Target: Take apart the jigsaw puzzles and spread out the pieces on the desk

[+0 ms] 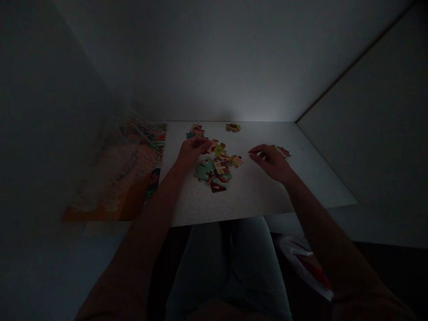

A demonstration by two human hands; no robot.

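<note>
A loose heap of jigsaw puzzle pieces [220, 167] in green, cream, brown and pink lies on the white tabletop. My left hand [193, 150] is at the heap's upper left, thumb and fingers pinched on a pale pink puzzle piece [213, 145] at its upper edge. To the right of the heap, my right hand [271, 162] hovers with fingers loosely curled, thumb and forefinger slightly apart, and nothing visible between them. Partly behind that hand lies a small group of puzzle pieces [283, 151]. The light is very dim.
More puzzle pieces [196, 130] lie beyond my left hand, and a few others [233, 127] sit near the back wall [214, 67]. An orange package in clear plastic [123, 178] occupies the table's left side. Below the table at right is a white and red bag [306, 263].
</note>
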